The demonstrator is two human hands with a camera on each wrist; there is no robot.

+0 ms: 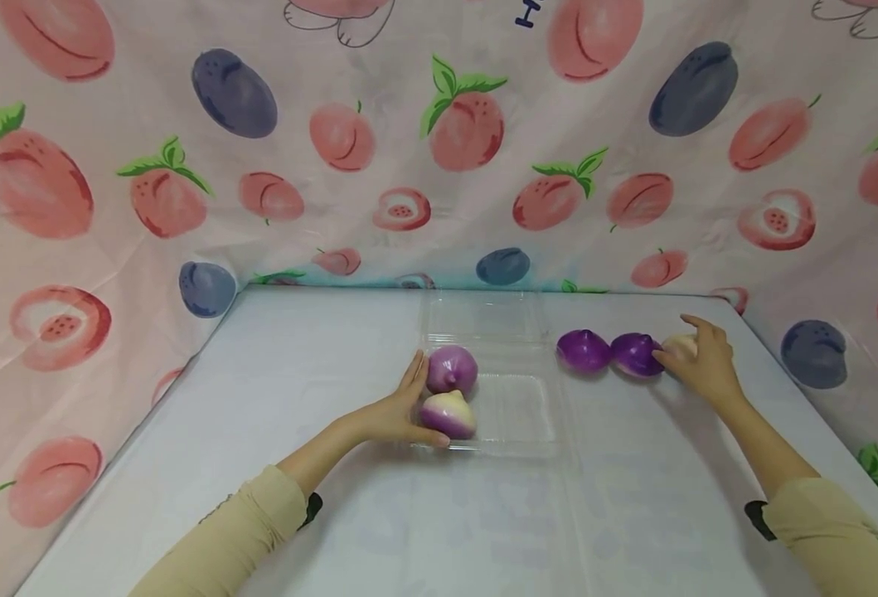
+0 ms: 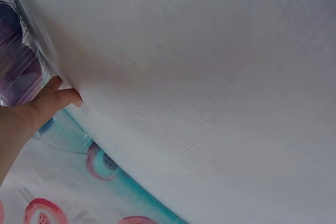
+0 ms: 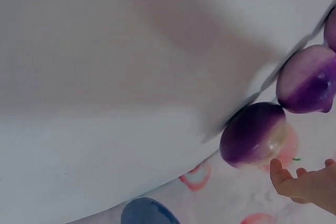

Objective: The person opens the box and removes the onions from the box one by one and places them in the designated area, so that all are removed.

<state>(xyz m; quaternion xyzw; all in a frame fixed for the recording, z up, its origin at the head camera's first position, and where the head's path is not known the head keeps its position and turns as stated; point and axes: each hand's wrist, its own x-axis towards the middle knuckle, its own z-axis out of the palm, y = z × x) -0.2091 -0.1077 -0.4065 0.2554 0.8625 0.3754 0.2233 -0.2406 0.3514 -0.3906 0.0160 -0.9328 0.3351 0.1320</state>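
Two glossy onions, one purple (image 1: 452,370) and one cream and purple (image 1: 449,414), sit in the left part of a clear plastic box (image 1: 516,408). My left hand (image 1: 403,414) rests against the box's left side, fingers extended along it and thumb by its front edge. To the right, three onions stand in a row on the table: a purple one (image 1: 584,351), a second purple one (image 1: 636,355) and a pale-topped one (image 1: 679,346). My right hand (image 1: 705,361) is at the pale-topped onion, fingers spread and partly covering it. In the right wrist view, its fingertips appear just off that onion (image 3: 254,135).
The box's clear lid (image 1: 483,315) lies folded back behind it. A white cover lies over the table (image 1: 319,365). Fruit-printed cloth (image 1: 409,124) hangs at the back and along both sides.
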